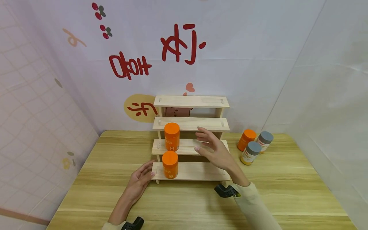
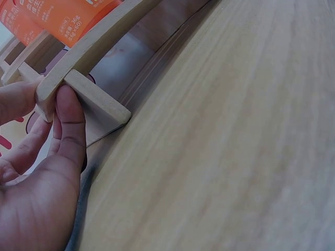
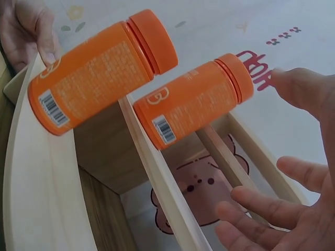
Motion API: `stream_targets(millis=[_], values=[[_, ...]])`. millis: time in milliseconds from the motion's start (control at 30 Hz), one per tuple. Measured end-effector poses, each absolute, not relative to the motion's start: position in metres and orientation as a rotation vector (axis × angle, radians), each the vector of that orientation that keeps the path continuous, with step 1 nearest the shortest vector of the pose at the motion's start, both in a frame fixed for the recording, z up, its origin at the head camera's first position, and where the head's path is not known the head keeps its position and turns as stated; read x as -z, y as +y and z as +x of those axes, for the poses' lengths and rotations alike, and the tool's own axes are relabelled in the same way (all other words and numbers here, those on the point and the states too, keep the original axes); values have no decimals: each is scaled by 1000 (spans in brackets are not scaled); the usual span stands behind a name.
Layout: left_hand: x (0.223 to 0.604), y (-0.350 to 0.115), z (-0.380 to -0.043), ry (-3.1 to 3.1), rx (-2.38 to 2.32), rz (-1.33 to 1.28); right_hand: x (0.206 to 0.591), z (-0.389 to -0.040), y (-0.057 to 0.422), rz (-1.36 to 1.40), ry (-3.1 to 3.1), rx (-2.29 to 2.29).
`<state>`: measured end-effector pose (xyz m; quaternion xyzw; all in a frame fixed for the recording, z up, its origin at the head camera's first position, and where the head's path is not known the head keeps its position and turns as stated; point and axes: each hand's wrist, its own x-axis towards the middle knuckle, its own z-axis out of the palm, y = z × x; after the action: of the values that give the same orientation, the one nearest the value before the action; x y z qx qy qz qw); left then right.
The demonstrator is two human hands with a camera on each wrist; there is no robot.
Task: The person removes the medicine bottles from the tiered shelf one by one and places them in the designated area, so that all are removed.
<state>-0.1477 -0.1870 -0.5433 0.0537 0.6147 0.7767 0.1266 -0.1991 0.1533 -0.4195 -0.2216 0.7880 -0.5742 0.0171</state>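
Note:
A pale wooden stepped rack [image 1: 198, 171] with several tiers stands on the table. My left hand [image 1: 140, 179] grips the left end of its lowest board, thumb on top and fingers at the edge, as the left wrist view shows [image 2: 47, 178]. On that lowest tier stands an orange bottle [image 1: 170, 166], and one tier up, a second orange bottle [image 1: 172, 137]. My right hand [image 1: 215, 150] hovers over the right half of the rack, fingers spread and holding nothing. Both bottles, upright, appear to the left of that hand [image 3: 293, 209] in the right wrist view.
To the right of the rack, another orange bottle [image 1: 246, 140] stands beside two grey-capped bottles [image 1: 250, 153] [image 1: 265, 140] on the wood-grain table [image 1: 287, 182]. A printed white cloth [image 1: 244, 38] hangs close behind the rack.

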Motion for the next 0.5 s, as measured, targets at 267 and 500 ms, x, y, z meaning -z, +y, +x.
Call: stream_targets(millis=[267, 500], values=[[544, -187, -148, 1795, -2262, 186, 417, -202, 140, -685, 2470, 1784], [544, -184, -147, 1786, -2280, 169, 412, -203, 128, -619, 2459, 1779]])
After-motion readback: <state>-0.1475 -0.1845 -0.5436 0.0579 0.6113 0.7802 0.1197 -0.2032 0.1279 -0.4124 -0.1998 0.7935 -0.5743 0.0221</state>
